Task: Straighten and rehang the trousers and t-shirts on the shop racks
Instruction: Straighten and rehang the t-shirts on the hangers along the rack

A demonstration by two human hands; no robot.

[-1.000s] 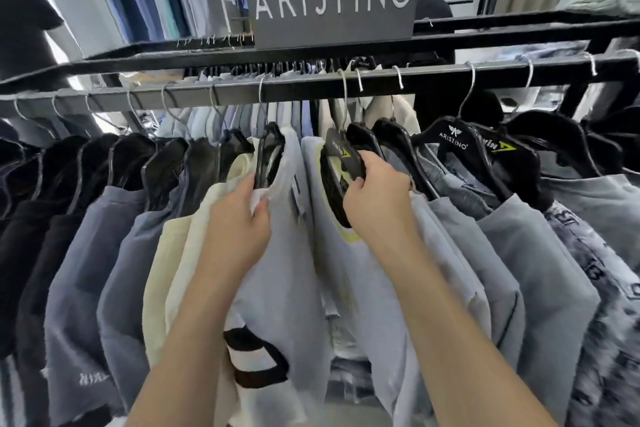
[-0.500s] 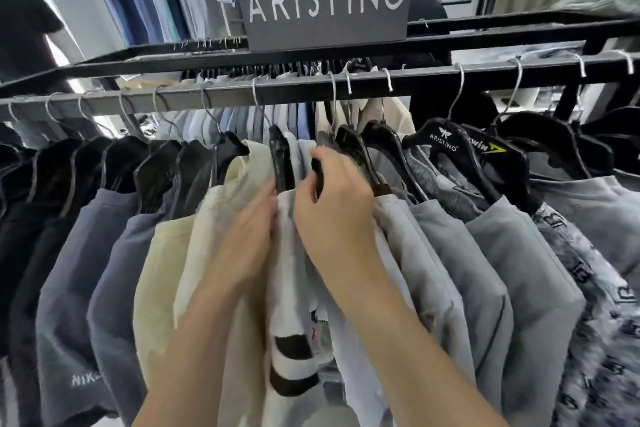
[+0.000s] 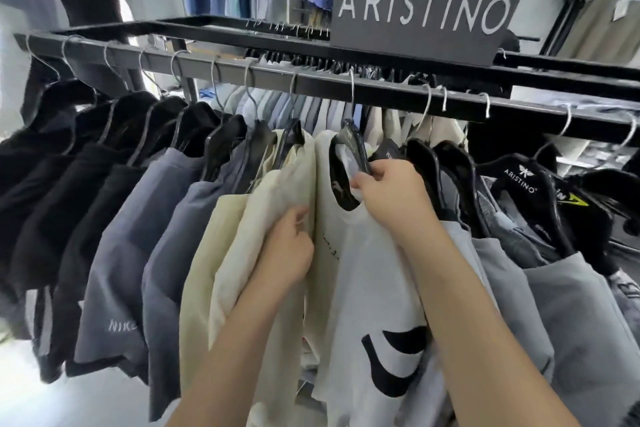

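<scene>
Midway along the black metal rail [image 3: 311, 81], the white cotton t-shirt with black curved print [image 3: 363, 270] hangs on its black plastic hanger [image 3: 357, 146]. My right grip [image 3: 394, 191] pinches that hanger at the collar; my left grip [image 3: 287, 248] clutches the neighbouring cream t-shirt [image 3: 277, 184]. Advised: hold neighbours apart, level the shoulders.

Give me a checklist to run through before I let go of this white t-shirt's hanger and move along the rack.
1. Hook over the rail: ok, it loops over the bar.
2. Grip on the hanger: ok, the right hand pinches it at the collar.
3. White t-shirt square on the hanger: cannot tell, the right hand covers one shoulder.
4. Cream t-shirt held clear: ok, the left hand grips its fabric beside the white one.
5. Room to the right: not ok, the neighbouring hangers crowd against the right hand.
</scene>
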